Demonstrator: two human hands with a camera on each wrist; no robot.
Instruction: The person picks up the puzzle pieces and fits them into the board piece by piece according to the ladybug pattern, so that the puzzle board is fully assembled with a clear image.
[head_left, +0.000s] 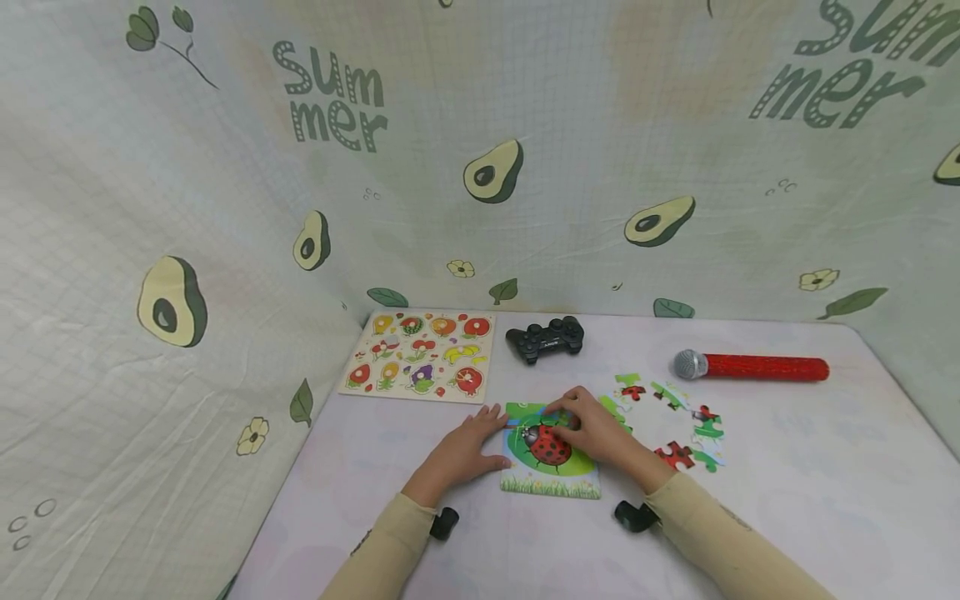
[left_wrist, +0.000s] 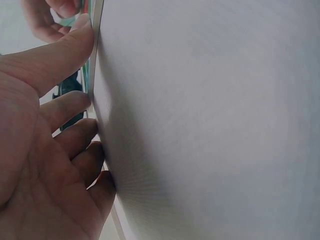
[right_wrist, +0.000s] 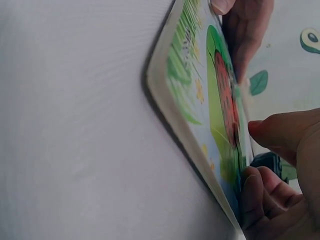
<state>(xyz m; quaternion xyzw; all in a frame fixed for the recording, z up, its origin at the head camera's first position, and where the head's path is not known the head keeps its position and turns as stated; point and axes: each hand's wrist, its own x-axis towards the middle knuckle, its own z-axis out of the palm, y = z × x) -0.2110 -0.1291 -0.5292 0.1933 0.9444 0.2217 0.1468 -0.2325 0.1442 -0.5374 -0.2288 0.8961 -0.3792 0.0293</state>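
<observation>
On the pale counter [head_left: 795, 475], the square, bright green ladybird puzzle [head_left: 551, 458] lies between both hands: left hand [head_left: 468, 446] spread against its left edge, right hand [head_left: 597, 427] above its upper right, thumb and fingers apart.

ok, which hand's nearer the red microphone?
Right: the right hand is on the ladybug board, left of the red microphone; the left hand is farther left, at the board's left edge.

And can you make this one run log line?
left grip: touching ladybug puzzle at left edge | right grip: at puzzle's upper right, hold unclear | loose pieces: right of puzzle | game controller: beyond puzzle
</observation>
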